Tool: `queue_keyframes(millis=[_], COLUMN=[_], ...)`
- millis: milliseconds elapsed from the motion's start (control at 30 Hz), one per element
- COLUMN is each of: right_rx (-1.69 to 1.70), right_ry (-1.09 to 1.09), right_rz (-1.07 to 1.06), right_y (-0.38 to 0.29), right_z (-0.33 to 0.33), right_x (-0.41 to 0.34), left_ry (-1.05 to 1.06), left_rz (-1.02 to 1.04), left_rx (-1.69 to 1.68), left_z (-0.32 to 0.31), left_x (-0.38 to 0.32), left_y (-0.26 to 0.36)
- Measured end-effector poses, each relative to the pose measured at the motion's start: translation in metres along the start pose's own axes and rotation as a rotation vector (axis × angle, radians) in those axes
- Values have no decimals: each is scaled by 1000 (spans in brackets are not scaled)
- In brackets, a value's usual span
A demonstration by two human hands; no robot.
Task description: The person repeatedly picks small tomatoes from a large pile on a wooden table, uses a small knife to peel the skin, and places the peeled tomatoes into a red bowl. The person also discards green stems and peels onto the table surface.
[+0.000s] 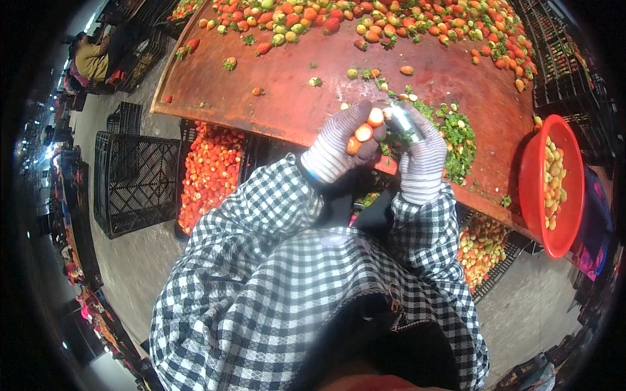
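My left hand (340,141), in a striped knit glove, is closed around several hulled strawberries (363,132) whose pale cut ends show. Close beside it, my right hand (423,146), gloved alike, grips a shiny metal tool (405,122); its exact kind and its tip are unclear. Both hands are above the near edge of a red-stained table (293,107). Cut green strawberry tops (457,141) lie in a heap just beyond and right of my right hand. Whole strawberries (386,22) with leaves are spread over the far part of the table.
A red plastic basin (525,181) of pale strawberries stands at the table's right corner. Below the edge are crates of hulled red strawberries (210,181) and paler ones (481,249). An empty black crate (142,185) stands left; a person (93,58) sits far left. Stacked crates (557,58) line the right.
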State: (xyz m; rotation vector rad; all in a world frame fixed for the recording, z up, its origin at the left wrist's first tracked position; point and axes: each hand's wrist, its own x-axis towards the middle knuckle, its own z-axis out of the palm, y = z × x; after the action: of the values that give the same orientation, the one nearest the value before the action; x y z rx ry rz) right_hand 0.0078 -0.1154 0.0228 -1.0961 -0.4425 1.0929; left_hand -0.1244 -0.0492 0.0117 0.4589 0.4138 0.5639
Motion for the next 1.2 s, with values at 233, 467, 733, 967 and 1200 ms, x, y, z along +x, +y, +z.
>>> queue_keyframes(millis=[233,467,733,967,1200], right_rx=[-575,-462,-289,-347,-536], right_ry=[-36,-4,5,19,-52], right_rz=[-339,-134,-35,-155,-459], right_y=[8,16,10,6,4], right_z=[-16,-10,-19,0,12], right_x=[-5,6,15,23,4], left_ry=[163,486,338,118,102], left_rz=[161,506,-4,52,187], left_rx=[128,1805,2425,492,505], left_z=[-48,-53,-60,-25,7], left_x=[22,156,159,37,1], left_y=[55,178,169,84,37])
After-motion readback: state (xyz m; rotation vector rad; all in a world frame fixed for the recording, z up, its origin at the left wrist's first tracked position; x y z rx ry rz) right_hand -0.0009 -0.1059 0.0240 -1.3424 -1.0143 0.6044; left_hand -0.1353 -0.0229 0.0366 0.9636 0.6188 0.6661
